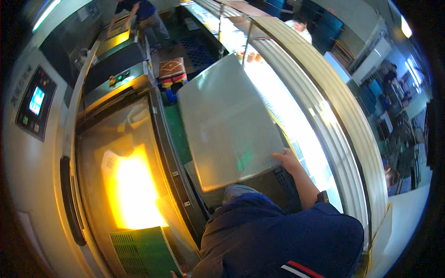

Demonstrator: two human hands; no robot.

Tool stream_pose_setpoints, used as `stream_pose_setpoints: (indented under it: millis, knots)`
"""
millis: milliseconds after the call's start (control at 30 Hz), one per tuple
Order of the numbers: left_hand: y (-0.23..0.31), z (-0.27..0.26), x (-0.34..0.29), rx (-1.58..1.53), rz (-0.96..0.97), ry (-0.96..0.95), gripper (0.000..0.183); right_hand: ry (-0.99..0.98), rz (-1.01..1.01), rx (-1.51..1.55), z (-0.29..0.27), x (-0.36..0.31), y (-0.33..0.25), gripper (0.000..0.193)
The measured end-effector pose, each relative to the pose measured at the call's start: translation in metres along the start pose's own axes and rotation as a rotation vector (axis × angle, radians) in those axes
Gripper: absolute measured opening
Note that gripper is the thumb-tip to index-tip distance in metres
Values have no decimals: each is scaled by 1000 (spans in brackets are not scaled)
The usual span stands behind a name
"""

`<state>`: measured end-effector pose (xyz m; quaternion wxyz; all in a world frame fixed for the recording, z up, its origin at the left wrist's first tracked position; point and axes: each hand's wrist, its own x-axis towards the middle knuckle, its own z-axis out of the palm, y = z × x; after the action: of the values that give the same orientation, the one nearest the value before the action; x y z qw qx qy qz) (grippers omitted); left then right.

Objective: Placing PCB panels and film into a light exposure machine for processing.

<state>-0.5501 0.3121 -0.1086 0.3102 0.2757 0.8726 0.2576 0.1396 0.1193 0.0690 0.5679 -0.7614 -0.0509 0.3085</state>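
My right hand grips the lower right edge of a large pale, translucent rectangular sheet, with the thumb on its upper face. The sheet is tilted between the machine on the left and the bright bench on the right. At the lower edge of the picture, just the fingertips of my left hand show, closed at the edge of a green panel with rows of slots. That panel stands over the near end of a glossy machine bed, which has a strong yellow-white glare on it.
A control panel with a lit screen is on the machine's left wall. To the right runs a lit bench under a ribbed cover. A stool with a brown cushion stands ahead. Another person works at the far left.
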Motion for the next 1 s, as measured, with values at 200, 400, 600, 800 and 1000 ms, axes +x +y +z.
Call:
stream_pose_setpoints:
  millis: [200, 400, 600, 800, 1000]
  knots:
    - [68, 20, -54, 364, 683, 182, 53, 363, -104, 513, -56, 74, 73, 45]
    - [114, 43, -124, 420, 1323, 94, 49, 352, -208, 645, -111, 220, 82, 45]
    - [163, 109, -254, 509, 1571, -443, 49, -368, 8, 839, -148, 184, 95, 44]
    - [199, 222, -429, 86, 655, -1652, 48, -429, -80, 360, -202, -60, 142, 53]
    - [155, 298, -587, 509, 1327, -1854, 60, 292, 82, 409, -238, -211, 272, 38]
